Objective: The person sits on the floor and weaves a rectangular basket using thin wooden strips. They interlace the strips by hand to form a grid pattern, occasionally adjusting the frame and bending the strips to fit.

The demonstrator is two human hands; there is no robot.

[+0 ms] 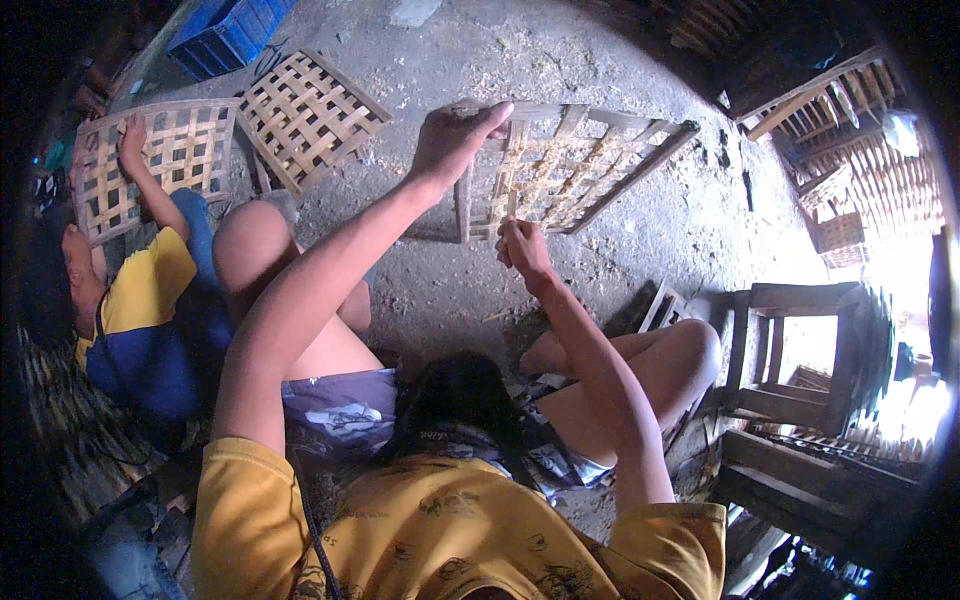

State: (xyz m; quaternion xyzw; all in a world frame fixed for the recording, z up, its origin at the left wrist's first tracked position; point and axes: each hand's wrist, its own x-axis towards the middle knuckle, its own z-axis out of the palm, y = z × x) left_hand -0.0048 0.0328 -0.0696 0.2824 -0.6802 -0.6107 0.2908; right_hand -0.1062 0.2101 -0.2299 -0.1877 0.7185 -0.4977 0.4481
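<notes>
A woven lattice panel (572, 125) in a wooden frame is held up in front of me, its strips crossed with square gaps. Pale yellowish crumbs cling to several of the strips. My left hand (450, 148) grips the panel's upper left corner, thumb lying along the top bar. At the panel's lower edge, my right hand (524, 246) is closed, its fingertips against the lattice near a strip end. Whatever sits between those fingers is too small to make out.
To the left, a co-worker in a yellow and blue shirt (150, 280) holds another lattice panel (160, 150). A further panel (310, 120) lies beyond, near a blue crate (225, 38). Pale scraps litter the concrete floor (430, 275). A wooden stool (790, 300) stands right.
</notes>
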